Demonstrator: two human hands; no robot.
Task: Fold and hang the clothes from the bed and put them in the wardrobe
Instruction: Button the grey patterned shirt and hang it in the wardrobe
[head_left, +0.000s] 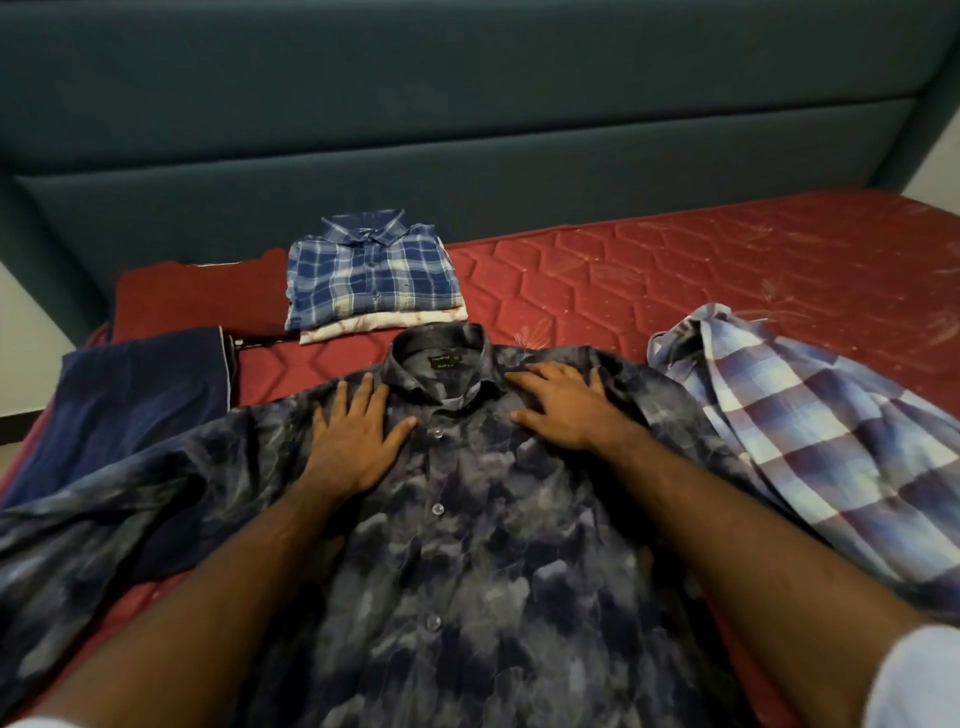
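Observation:
A dark grey-blue mottled shirt (467, 545) lies buttoned and face up across the red mattress (701, 260), collar pointing away from me. My left hand (353, 441) presses flat on its chest left of the button line, fingers straight. My right hand (561, 405) lies flat just right of the collar, fingers spread. Beyond the collar sits a folded blue plaid shirt (371, 270) stacked on a folded pale garment (384, 327).
An unfolded blue-and-maroon checked shirt (810, 431) lies crumpled at the right. A navy garment (140, 400) lies at the left, with a dark red cloth (197, 301) behind it. A teal padded headboard (467, 104) rises behind the mattress.

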